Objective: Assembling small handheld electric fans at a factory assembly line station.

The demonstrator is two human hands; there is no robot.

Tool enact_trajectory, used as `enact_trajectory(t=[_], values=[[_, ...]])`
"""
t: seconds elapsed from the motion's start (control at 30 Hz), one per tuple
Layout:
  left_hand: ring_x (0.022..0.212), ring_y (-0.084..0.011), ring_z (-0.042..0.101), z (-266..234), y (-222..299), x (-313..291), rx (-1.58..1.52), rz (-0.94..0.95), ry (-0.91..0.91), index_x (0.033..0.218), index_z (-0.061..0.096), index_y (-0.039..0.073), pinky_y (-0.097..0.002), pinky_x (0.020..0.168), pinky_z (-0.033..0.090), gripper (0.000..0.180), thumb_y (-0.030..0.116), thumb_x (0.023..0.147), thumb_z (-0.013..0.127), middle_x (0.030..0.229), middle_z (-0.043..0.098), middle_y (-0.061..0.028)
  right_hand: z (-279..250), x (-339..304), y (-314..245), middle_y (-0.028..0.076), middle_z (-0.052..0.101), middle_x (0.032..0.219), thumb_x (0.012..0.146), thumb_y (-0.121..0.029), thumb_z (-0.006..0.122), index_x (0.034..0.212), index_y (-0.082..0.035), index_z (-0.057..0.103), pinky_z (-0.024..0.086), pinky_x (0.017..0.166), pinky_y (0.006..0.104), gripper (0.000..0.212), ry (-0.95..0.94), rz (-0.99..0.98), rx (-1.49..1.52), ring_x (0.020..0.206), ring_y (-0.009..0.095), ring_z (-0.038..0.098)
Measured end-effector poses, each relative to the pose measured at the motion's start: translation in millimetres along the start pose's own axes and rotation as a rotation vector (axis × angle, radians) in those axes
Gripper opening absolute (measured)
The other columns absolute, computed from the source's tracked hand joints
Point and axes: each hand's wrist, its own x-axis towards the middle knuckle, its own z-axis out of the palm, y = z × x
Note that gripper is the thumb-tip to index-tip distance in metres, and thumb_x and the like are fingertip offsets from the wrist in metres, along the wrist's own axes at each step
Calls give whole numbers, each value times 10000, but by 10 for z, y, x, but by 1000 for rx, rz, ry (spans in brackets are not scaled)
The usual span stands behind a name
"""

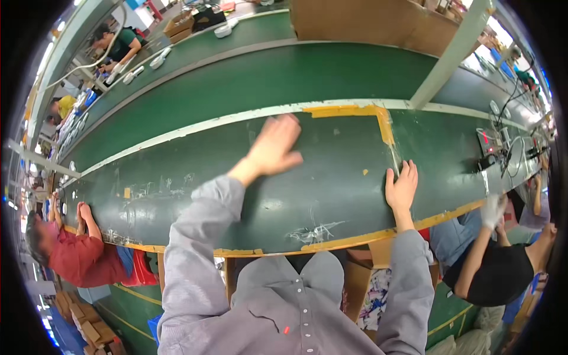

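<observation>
1. Dark green worktop [331, 189], long and slightly curved in my head view: it ran left to right in front of the wearer, beneath both hands.
2. Yellow tape [343, 111], L-shaped: the long leg lay left to right along the far edge, the short leg turned toward the wearer. From the left fingers, I logged its near end as just beyond and to the right; from the right fingers, the short leg lay beyond and slightly left. The left hand was nearer.
3. Left hand [275, 144]: blurred, fingers extended close together, thumb spread away, nothing held. I could not tell whether it touched the surface.
4. Right hand [402, 188]: fingers extended, slightly parted, grasping nothing, beside a pale seam [395, 157].
5. Edges: a white rail [207, 125] bounded the far side; a yellow border strip [349, 238] followed the near one.
6. Room: I noted space between the hands, with one small yellow patch [365, 172]; wired equipment [496, 145] stood well to the right.
</observation>
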Motion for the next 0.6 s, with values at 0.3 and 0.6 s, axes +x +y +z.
enact_trajectory(t=[0.3,0.6], values=[[1402,-481,217,146,-1986,-2210,323,-1530,228,1430,308,-72,-608,1117,173,874,600,891,453,1507,253,-305,-58,-13,-264,256,400,1417,903,-379,548,1314,52,445,232,1150,475,605,-37,3,-2,1353,401,328],[1334,-366,381,151,56,373,-268,-525,81,1287,566,22,-502,1095,291,752,534,739,627,1472,363,-230,-57,-79,-197,253,409,1413,898,-363,561,1318,53,454,255,1140,470,600,-26,24,-7,1352,395,335]])
